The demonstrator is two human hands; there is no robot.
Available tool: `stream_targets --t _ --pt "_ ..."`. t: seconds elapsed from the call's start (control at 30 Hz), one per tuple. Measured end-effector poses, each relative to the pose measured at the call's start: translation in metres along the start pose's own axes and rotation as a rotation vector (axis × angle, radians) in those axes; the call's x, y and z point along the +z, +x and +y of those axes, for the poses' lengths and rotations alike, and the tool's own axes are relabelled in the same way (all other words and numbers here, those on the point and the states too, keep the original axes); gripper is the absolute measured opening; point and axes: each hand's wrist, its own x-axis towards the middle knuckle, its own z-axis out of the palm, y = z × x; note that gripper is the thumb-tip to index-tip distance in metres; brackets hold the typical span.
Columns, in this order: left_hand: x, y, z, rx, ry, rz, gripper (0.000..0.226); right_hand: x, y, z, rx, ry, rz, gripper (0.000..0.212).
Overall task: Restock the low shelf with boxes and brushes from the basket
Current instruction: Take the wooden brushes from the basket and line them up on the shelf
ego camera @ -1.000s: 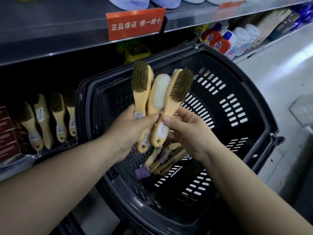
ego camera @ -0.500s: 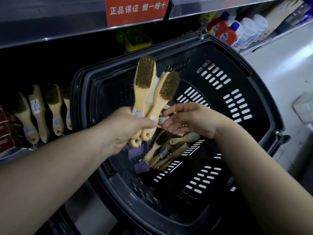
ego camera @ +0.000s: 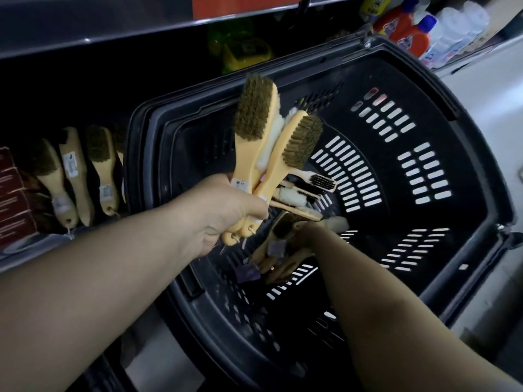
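The black plastic basket [ego camera: 441, 77] is tilted toward the camera, so its slotted bottom and walls face the viewer.

The left hand [ego camera: 223, 213] is raised over the basket's left rim. Its fingers are curled tight round the wooden handles of three brushes, which fan upward:
- A tan-bristled brush [ego camera: 254, 111] is nearest the rim.
- A second tan-bristled brush [ego camera: 301, 140] leans further over the basket's middle.
- A white fleece brush [ego camera: 273, 137] sits between them and is mostly hidden, with only its fluffy edge showing.

The handle ends poke out below the fist.

The right hand [ego camera: 307, 232] is deep inside the basket, down among the loose brushes [ego camera: 317, 182] that lie heaped against the bottom. It is in shadow and blurred. Its fingers are buried in the pile, so I cannot tell whether they are spread or have hold of anything. Purple tags [ego camera: 249, 273] hang from some handles there, and the brushes under them are hard to tell apart.

Left of the basket is the low shelf [ego camera: 19, 248]. It carries a row of shelved brushes [ego camera: 102, 165] leaning with their bristles up, and the basket rim hides the row's right end. Further left, red boxes [ego camera: 12, 199] are cut off by the frame edge. Beyond the basket's far corner stand orange bottles [ego camera: 410, 32], and an orange sign [ego camera: 243, 4] is cropped at the top.
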Motion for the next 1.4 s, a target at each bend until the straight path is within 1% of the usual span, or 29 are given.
stream_targets --t 0.03,0.07,0.1,0.13,0.17,0.23,0.3,0.37,0.43,0.5,0.6,0.7,0.73,0.8,0.87,0.97,1.07,1.13,1.23,1.27,1.3,1.33,1.4 --pt "0.0 0.001 0.0 -0.004 0.003 -0.001 0.016 -0.015 -0.002 -0.006 0.016 -0.056 -0.061 0.046" --pt "0.0 0.001 0.001 -0.006 0.005 -0.001 0.015 -0.029 -0.007 -0.013 0.096 0.091 -0.032 0.047" --pt "0.0 0.001 0.002 -0.008 0.005 0.002 0.016 -0.051 -0.009 -0.017 0.088 0.218 -0.013 0.051" --pt "0.0 0.0 0.003 -0.008 -0.001 0.007 0.018 -0.072 -0.018 -0.02 0.023 0.365 0.001 0.054" --pt "0.0 0.0 0.003 -0.007 -0.009 0.011 0.02 -0.088 -0.032 -0.022 -0.091 0.474 -0.004 0.055" --pt "0.001 -0.001 0.004 -0.003 -0.038 0.019 0.022 -0.115 -0.062 -0.026 -0.291 0.726 -0.093 0.053" --pt "0.001 -0.001 0.005 0.004 -0.085 0.024 0.018 -0.133 -0.088 -0.025 -0.477 0.978 -0.192 0.048" --pt "0.002 -0.003 0.006 0.011 -0.134 0.021 0.014 -0.139 -0.109 -0.03 -0.601 1.175 -0.183 0.042" --pt "0.003 -0.005 0.007 0.007 -0.167 -0.019 0.017 -0.139 -0.121 -0.033 -0.646 1.314 -0.156 0.041" --pt "0.005 -0.008 0.008 -0.011 -0.189 -0.092 0.018 -0.138 -0.127 -0.038 -0.658 1.345 -0.106 0.039" --pt "0.006 -0.011 0.008 -0.022 -0.205 -0.172 0.018 -0.136 -0.127 -0.044 -0.703 1.351 -0.094 0.043" --pt "0.003 -0.013 0.007 0.002 -0.152 -0.224 0.035 -0.135 -0.124 -0.044 -0.723 1.373 -0.061 0.045" --pt "0.003 -0.013 0.007 0.01 -0.135 -0.239 0.037 -0.135 -0.122 -0.044 -0.727 1.371 -0.046 0.046" --pt "0.003 -0.012 0.006 0.019 -0.101 -0.217 0.028 -0.134 -0.117 -0.043 -0.728 1.378 -0.034 0.046" --pt "0.004 -0.009 0.004 0.029 -0.037 -0.125 0.016 -0.129 -0.11 -0.043 -0.719 1.4 -0.047 0.043" --pt "0.005 -0.004 0.001 0.052 0.031 -0.036 0.016 -0.123 -0.101 -0.046 -0.691 1.44 -0.085 0.041" --pt "0.004 -0.003 0.002 0.066 0.022 -0.034 0.02 -0.125 -0.095 -0.045 -0.709 1.46 -0.076 0.039" --pt "0.005 -0.002 0.004 0.061 0.023 -0.028 0.023 -0.126 -0.091 -0.042 -0.733 1.461 -0.065 0.041" --pt "0.006 0.0 0.007 0.062 0.022 0.001 0.022 -0.125 -0.083 -0.033 -0.78 1.527 -0.129 0.039" --pt "0.007 0.001 0.007 0.069 0.026 0.014 0.019 -0.123 -0.076 -0.029 -0.755 1.556 -0.148 0.037" --pt "0.007 0.002 0.007 0.073 0.032 0.027 0.018 -0.121 -0.067 -0.023 -0.673 1.55 -0.151 0.038" --pt "0.007 0.003 0.008 0.075 0.037 0.039 0.018 -0.118 -0.055 -0.016 -0.519 1.518 -0.127 0.04" --pt "0.007 0.004 0.007 0.071 0.047 0.053 0.02 -0.102 -0.03 0.002 -0.062 1.333 -0.046 0.038"
